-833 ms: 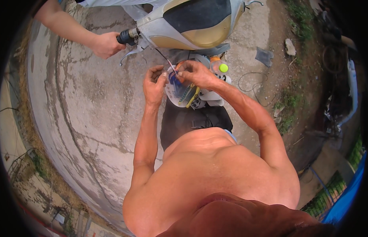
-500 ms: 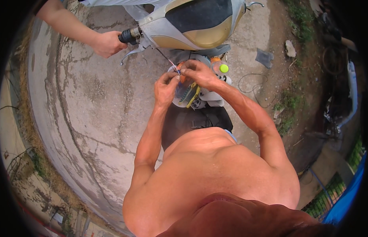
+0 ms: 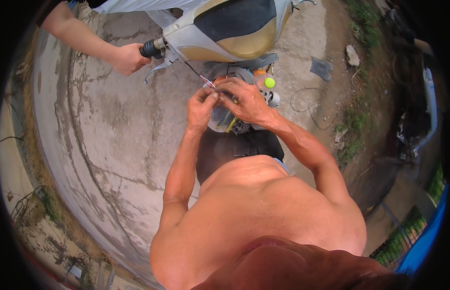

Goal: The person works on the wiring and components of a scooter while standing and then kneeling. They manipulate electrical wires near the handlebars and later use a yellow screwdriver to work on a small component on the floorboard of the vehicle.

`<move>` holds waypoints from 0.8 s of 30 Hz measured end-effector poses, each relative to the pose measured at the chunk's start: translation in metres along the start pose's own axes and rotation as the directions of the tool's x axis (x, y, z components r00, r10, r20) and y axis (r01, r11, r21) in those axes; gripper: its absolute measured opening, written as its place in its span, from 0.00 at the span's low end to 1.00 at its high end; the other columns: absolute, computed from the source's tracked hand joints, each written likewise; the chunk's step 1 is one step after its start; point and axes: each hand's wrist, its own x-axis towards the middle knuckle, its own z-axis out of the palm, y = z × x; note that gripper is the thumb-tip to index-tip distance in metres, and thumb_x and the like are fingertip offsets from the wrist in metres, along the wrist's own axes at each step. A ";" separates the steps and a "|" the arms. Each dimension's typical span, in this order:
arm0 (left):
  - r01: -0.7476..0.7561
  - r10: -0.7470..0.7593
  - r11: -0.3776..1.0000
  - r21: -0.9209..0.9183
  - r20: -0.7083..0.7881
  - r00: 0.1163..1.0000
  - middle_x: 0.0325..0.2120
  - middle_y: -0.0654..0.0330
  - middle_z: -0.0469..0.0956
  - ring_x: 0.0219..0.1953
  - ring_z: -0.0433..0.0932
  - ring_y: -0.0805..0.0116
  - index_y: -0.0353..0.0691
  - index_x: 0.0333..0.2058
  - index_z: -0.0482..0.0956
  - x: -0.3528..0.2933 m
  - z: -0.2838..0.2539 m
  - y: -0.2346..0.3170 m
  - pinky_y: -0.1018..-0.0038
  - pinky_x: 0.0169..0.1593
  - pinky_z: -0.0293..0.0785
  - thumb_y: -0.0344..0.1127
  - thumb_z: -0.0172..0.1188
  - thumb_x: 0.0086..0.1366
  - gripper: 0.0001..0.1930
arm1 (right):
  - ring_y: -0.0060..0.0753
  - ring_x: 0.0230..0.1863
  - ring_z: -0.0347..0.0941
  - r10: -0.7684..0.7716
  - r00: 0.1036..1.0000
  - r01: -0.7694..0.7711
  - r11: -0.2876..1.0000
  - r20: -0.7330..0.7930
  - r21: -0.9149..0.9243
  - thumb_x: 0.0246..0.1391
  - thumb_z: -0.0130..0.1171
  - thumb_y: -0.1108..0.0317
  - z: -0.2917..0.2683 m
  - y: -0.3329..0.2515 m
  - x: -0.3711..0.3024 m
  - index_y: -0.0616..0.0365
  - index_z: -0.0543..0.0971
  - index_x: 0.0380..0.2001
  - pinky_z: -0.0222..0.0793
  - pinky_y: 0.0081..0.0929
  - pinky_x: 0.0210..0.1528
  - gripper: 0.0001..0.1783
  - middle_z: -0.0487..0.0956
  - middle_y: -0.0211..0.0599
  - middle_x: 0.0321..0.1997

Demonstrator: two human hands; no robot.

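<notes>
My left hand [image 3: 200,108] pinches the end of a thin electrical wire [image 3: 206,81], thumb against fingertips. Close against it, my right hand [image 3: 247,102] has its fingers bent and closed at the same wire end; the exact contact is hidden by the fingers. The wire has white and red strands and comes out of a black cable from the scooter's handlebar [image 3: 180,35]. Just below my hands sits a container of tools [image 3: 218,126], partly covered by them, with something yellow sticking up in it.
Another person's hand [image 3: 128,59] holds the black handlebar grip [image 3: 152,49], above a brake lever [image 3: 157,68]. A clear bottle with a yellow-green cap [image 3: 269,82] stands right of my hands. A loose black cable [image 3: 309,104] and a grey flat piece [image 3: 321,68] lie on the ground.
My right hand has moved down and turned, its fingers now lower beside my left hand. The scooter front and the other person's hand have shifted slightly left in the picture.
</notes>
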 end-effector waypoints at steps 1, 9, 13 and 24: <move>0.002 -0.002 1.000 -0.004 -0.009 1.000 0.28 0.63 0.80 0.29 0.74 0.77 0.36 0.36 0.80 0.000 0.002 0.003 0.79 0.36 0.70 0.32 0.61 0.70 0.06 | 0.49 0.43 0.82 -0.004 1.000 0.004 1.000 -0.001 -0.030 0.52 0.66 0.73 0.003 0.002 0.000 0.59 0.82 0.44 0.80 0.39 0.43 0.14 0.82 0.42 0.48; 0.014 -0.015 1.000 -0.019 -0.035 0.999 0.29 0.64 0.81 0.29 0.75 0.78 0.37 0.37 0.81 0.000 -0.001 0.003 0.81 0.34 0.68 0.33 0.61 0.70 0.05 | 0.45 0.43 0.82 -0.028 0.997 0.015 0.987 -0.079 -0.162 0.54 0.67 0.74 -0.002 0.009 0.000 0.57 0.82 0.47 0.81 0.35 0.42 0.15 0.82 0.43 0.47; -0.008 0.008 1.000 0.001 -0.016 1.000 0.29 0.65 0.81 0.28 0.74 0.79 0.38 0.36 0.80 -0.002 -0.001 0.002 0.82 0.33 0.68 0.33 0.61 0.70 0.05 | 0.47 0.40 0.83 -0.090 0.996 0.088 0.992 -0.020 -0.090 0.51 0.66 0.73 -0.013 -0.001 -0.006 0.55 0.83 0.44 0.80 0.36 0.39 0.15 0.81 0.42 0.50; -0.013 0.013 0.998 0.063 0.002 1.000 0.28 0.66 0.79 0.30 0.73 0.79 0.37 0.36 0.80 -0.001 -0.006 0.004 0.81 0.34 0.67 0.32 0.60 0.70 0.05 | 0.50 0.43 0.81 0.008 1.000 -0.007 0.996 0.014 -0.089 0.55 0.64 0.70 0.009 0.015 0.000 0.58 0.83 0.45 0.79 0.41 0.43 0.14 0.81 0.43 0.48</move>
